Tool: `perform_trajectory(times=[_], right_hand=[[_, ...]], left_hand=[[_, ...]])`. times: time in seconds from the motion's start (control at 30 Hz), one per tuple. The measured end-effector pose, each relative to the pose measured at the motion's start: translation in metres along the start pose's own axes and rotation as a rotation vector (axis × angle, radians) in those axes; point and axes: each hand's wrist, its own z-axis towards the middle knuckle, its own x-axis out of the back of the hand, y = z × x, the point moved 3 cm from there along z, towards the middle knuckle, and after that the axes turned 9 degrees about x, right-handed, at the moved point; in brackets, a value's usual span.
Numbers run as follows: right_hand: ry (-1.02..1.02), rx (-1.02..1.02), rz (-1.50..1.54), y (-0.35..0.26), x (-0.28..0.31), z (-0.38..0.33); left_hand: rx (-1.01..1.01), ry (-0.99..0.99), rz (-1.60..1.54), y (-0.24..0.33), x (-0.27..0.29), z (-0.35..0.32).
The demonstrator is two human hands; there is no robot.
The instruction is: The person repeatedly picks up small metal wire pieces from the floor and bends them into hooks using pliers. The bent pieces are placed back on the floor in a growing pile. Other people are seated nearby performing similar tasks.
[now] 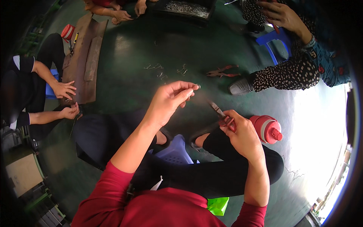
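Observation:
My left hand (166,99) is closed in a pinch around a small shiny ring-like metal piece (197,87); its exact kind is too small to make out. In my right hand (244,136) is a pair of pliers (218,110) with red handles, its jaws tipped up toward the left hand but apart from the metal piece. On the dark green floor beyond my hands lie several thin bent wire pieces (153,67). Another pair of pliers with red handles, the floor pliers (222,72), rests to their right.
A red jug (270,130) stands beside my right forearm. My lilac stool (174,152) shows between my legs. A co-worker's shoe (241,87) is at right, brown metal channel (83,64) at left, black tray (177,19) of small metal bits at the back. Co-workers' hands surround the area.

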Motion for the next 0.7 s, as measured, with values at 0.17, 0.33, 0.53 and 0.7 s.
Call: perform_trajectory(times=[0.17, 0.33, 0.53, 0.7], right_hand=[[-0.164, -0.05, 0.307, -0.007, -0.011, 0.0], [-0.267, -0.073, 0.397, -0.012, -0.017, 0.003], [-0.294, -0.075, 0.386, -0.015, -0.021, 0.007], [-0.306, -0.082, 0.373, -0.017, -0.022, 0.01]], left_hand=[[0.009, -0.039, -0.01, 0.002, 0.005, -0.021], [0.084, -0.102, -0.076, -0.001, 0.009, -0.029], [0.083, -0.116, -0.093, -0.001, 0.012, -0.032], [0.091, -0.112, -0.063, 0.001, 0.016, -0.03]])
